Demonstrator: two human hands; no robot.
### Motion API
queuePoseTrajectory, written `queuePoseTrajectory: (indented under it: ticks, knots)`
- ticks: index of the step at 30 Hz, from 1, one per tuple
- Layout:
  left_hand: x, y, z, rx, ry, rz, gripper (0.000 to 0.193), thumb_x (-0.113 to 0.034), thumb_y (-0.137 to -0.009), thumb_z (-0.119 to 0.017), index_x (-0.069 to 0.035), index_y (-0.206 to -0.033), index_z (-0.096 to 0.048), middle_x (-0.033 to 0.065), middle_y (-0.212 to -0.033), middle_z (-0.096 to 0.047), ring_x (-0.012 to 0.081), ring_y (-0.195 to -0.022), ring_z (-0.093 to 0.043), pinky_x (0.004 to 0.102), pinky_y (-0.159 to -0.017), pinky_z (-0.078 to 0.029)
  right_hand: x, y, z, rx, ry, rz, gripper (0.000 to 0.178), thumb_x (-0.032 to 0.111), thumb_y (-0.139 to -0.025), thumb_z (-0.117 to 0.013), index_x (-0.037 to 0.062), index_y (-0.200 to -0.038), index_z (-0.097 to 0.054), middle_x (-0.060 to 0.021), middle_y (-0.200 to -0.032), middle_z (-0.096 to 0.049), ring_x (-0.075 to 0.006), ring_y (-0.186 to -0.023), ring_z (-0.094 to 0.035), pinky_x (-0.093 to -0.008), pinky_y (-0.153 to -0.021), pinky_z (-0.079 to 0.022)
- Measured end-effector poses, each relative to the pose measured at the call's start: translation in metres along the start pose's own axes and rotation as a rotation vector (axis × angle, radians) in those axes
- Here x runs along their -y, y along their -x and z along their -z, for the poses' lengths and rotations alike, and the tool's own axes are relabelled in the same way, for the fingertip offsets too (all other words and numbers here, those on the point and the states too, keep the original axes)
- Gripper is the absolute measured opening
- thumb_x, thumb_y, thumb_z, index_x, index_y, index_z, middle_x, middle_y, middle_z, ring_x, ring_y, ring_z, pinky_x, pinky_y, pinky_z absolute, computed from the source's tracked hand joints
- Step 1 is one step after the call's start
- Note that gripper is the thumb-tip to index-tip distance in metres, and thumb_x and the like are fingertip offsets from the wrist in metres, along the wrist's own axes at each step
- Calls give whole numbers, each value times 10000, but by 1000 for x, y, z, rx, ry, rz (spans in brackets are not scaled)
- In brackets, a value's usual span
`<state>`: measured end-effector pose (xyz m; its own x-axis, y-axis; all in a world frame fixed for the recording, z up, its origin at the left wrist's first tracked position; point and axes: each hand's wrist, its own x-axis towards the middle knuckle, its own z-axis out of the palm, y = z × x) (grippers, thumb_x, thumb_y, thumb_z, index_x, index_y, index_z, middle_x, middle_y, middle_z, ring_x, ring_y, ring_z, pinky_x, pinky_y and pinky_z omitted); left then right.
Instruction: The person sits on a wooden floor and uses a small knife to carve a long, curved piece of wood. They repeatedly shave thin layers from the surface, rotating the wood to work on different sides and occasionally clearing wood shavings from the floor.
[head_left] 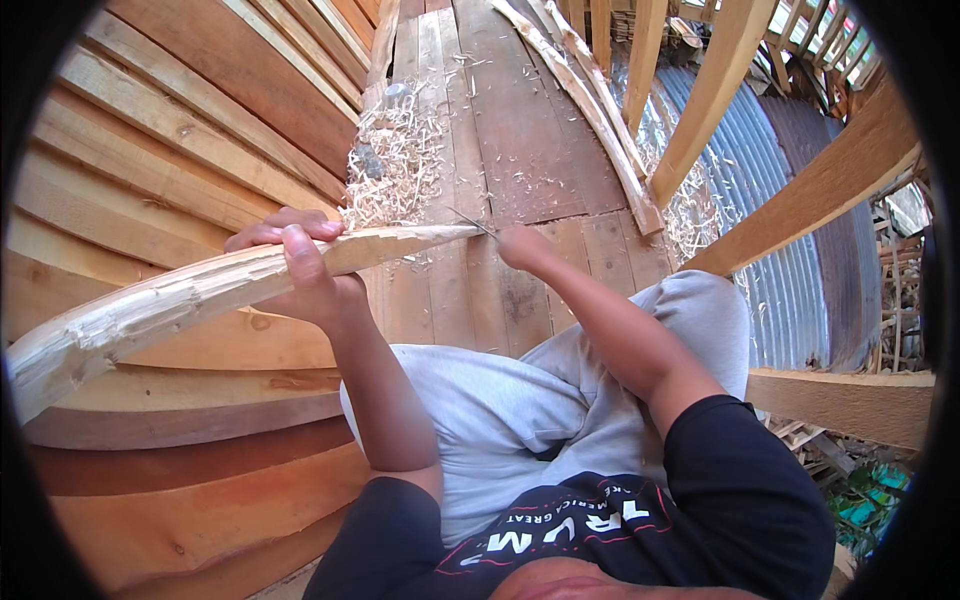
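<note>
The left hand's (310,285) fingers grasp a long, curved, pale wooden pole (205,288) extending either side of them; the right hand's (519,248) fingers clench a thin, metal-bladed tool (468,219) at its tapered tip.

Planks (120,220) at left, pole (190,287) before lap (470,410), shavings (405,165) on floor (525,150), metal sheets (785,270) right
</note>
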<state>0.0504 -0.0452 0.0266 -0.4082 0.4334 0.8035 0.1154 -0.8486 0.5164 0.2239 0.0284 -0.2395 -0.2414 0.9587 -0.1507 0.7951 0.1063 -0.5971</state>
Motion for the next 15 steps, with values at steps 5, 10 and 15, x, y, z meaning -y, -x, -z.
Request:
queuePoseTrajectory:
  ticks: [5, 10, 15]
  knots:
    - [-1, 0, 16, -191, -170, -14, 207, -170, -764, -581, -39, -836, -438, 78, -565, -482, 163, -513, -515, 282, -489, -464, 160, 62, 92, -8, -351, 29, 463, 256, -910, -352, -110, -847, -628, -335, -852, -617, -473, -856, -616, -511, -798, -466]
    - [4, -9, 19, -172, -138, 19, 239, -172, -765, -583, -13, -876, -443, 84, -568, -486, 171, -494, -523, 290, -495, -490, 104, 36, 54, 53, -383, -165, 484, 288, -931, -275, -44, -915, -627, -287, -986, -620, -437, -941, -597, -502, -865, -444]
    - [6, -17, 30, -262, -147, 12, 231, -170, -762, -578, -25, -872, -437, 84, -553, -474, 173, -482, -512, 287, -474, -472, 142, 57, 76, -72, -341, -9, 532, 303, -915, -311, -110, -739, -597, -322, -759, -598, -472, -773, -613, -521, -768, -456]
